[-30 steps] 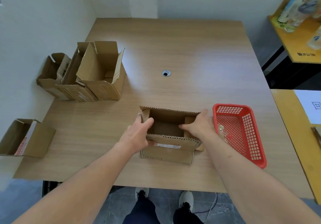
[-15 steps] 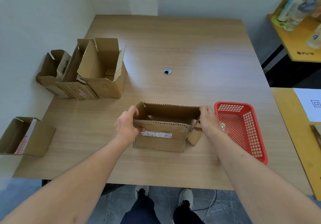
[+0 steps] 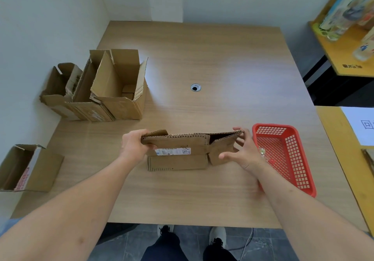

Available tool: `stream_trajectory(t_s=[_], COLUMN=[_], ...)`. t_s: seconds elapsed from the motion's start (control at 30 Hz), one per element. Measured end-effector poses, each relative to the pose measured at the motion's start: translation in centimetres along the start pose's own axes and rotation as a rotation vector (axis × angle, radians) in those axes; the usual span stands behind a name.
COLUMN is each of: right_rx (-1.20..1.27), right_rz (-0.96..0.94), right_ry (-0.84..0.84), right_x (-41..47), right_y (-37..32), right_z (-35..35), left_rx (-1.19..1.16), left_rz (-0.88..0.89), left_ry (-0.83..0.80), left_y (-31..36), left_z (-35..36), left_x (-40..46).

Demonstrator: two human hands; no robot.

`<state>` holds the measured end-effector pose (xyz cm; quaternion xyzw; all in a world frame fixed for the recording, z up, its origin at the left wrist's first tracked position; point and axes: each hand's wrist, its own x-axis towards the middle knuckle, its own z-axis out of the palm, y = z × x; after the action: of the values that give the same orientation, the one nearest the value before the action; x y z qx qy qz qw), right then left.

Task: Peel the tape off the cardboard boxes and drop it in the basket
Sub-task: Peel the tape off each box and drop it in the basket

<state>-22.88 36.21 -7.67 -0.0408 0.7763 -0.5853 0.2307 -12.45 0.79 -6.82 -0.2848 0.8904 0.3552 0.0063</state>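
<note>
A small cardboard box [image 3: 178,157] stands on the wooden table [image 3: 202,58] in front of me, tipped so its near side faces me, with a white label [image 3: 173,151] on that side. My left hand [image 3: 134,145] grips the box's top left corner. My right hand [image 3: 241,152] is at the box's right end, fingers spread and touching the side flap. A red plastic basket [image 3: 283,157] sits just right of the box with a crumpled bit of clear tape [image 3: 262,151] inside.
Three open cardboard boxes [image 3: 97,90] are grouped at the table's left. Another open box [image 3: 28,167] with red-printed tape lies at the near left corner. A cable hole [image 3: 195,87] is mid-table. A yellow side table [image 3: 348,143] stands at the right.
The box has been tipped and turned so its opening faces away and its labelled side faces me. My hands shifted from inside the opening to the box's outer ends.
</note>
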Motion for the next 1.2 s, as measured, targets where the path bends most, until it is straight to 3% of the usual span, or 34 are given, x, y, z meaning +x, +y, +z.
stream_trajectory(t_s=[0.1,0.2,0.3,0.37,0.43,0.57,0.67,0.73,0.93,1.07,1.2], right_rx=[-0.206,-0.202,-0.184,-0.222,-0.247,-0.239,-0.248,-0.233,-0.467,-0.588,-0.817], right_rz=[-0.022,-0.017,0.013,0.059,0.121,0.198,0.262,0.259,0.232,0.211,0.15], right_ry=[0.175,0.343,0.376,0.376,0.393,0.457,0.439,0.355,0.247,0.236,0.236], right_x=[0.8,1.9,2.9,3.6,4.2,4.6,4.5,4.5,4.7,5.0,4.9], right_y=[0.0,-0.2,-0.3,-0.2,0.0,0.9,1.9,2.7,5.5,7.0,8.4], right_z=[0.3,0.7,1.3,1.7,2.3,3.0,3.5,4.2,5.8,6.8,7.9], left_rx=[-0.043,-0.244,-0.569,-0.639,-0.566,-0.33,0.03,0.148,0.191,0.19,0.464], left_rz=[-0.003,-0.047,-0.156,-0.27,-0.293,-0.157,-0.092,-0.139,-0.179,-0.15,-0.1], left_ry=[0.024,0.044,0.065,0.023,-0.093,-0.294,-0.269,-0.268,-0.334,-0.274,-0.229], left_y=[-0.1,0.0,0.1,0.1,-0.6,-2.5,-2.9,-3.2,-5.2,-5.6,-5.7], left_z=[-0.5,-0.7,-0.5,0.2,1.0,2.3,3.8,4.8,7.2,9.1,10.7], left_x=[0.9,1.4,1.9,2.1,1.8,1.2,1.1,1.0,0.4,0.2,0.4])
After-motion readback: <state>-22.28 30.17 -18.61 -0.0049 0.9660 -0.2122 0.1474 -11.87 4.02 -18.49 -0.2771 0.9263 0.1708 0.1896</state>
